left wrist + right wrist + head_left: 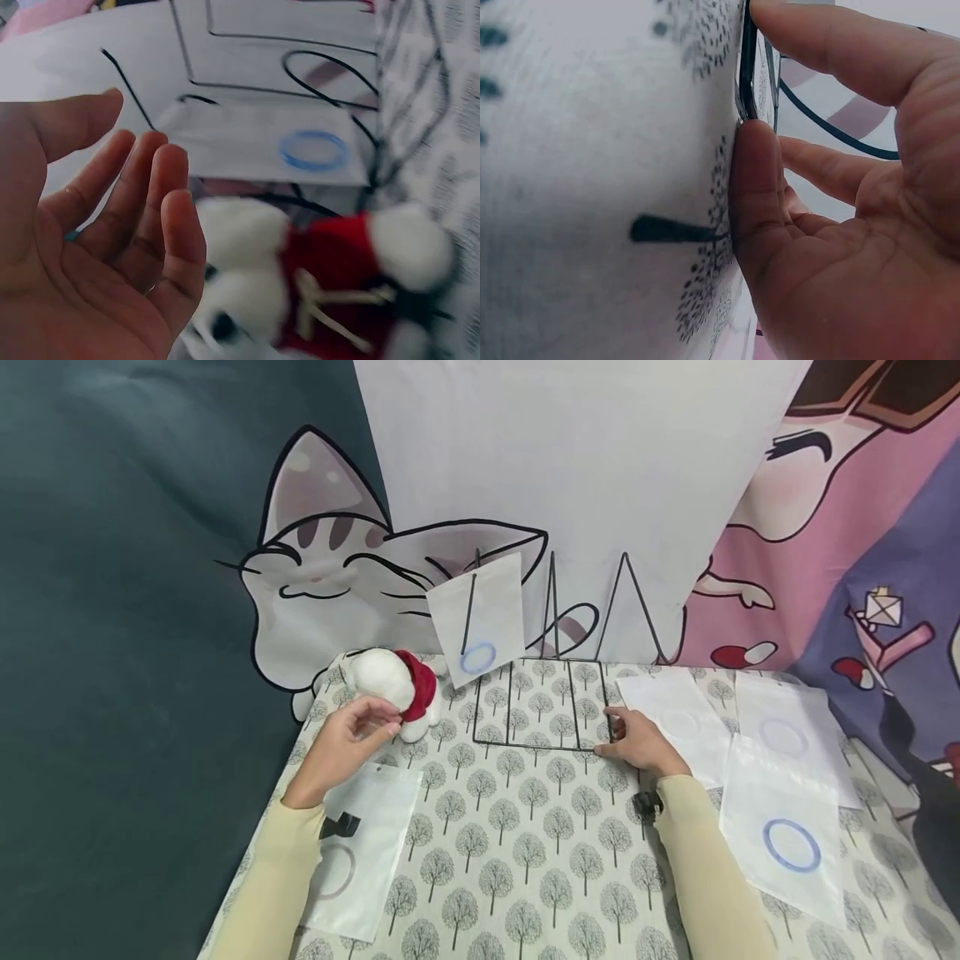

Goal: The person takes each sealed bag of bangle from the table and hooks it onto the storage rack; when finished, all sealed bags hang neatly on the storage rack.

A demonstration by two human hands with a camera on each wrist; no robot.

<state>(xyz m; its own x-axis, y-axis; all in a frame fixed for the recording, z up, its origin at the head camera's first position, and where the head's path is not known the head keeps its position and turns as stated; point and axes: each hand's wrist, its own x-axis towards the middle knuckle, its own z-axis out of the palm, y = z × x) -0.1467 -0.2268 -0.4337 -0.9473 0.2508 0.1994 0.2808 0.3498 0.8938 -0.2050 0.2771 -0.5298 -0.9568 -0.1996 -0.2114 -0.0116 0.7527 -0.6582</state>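
Note:
A black wire rack (pixel 525 745) with tall triangular uprights stands on the patterned cloth. At its front right corner my right hand (pixel 641 743) pinches the thin bar between thumb and fingers, close up in the right wrist view. From the rack's left upright hangs a whitish pouch (pixel 498 610) with a blue ring showing, tilted. Holding nothing, my left hand (pixel 348 739) hovers with fingers loosely bent, just in front of a white plush toy (pixel 378 677) in red clothing. That toy (pixel 330 251) lies on its side in the left wrist view.
Several whitish pouches with rings lie flat: one pouch (pixel 386 843) under the left forearm, others such as the blue-ringed pouch (pixel 750 810) to the right. The tree-print cloth (pixel 525 860) covers the table. A cartoon backdrop (pixel 585 460) hangs behind the rack.

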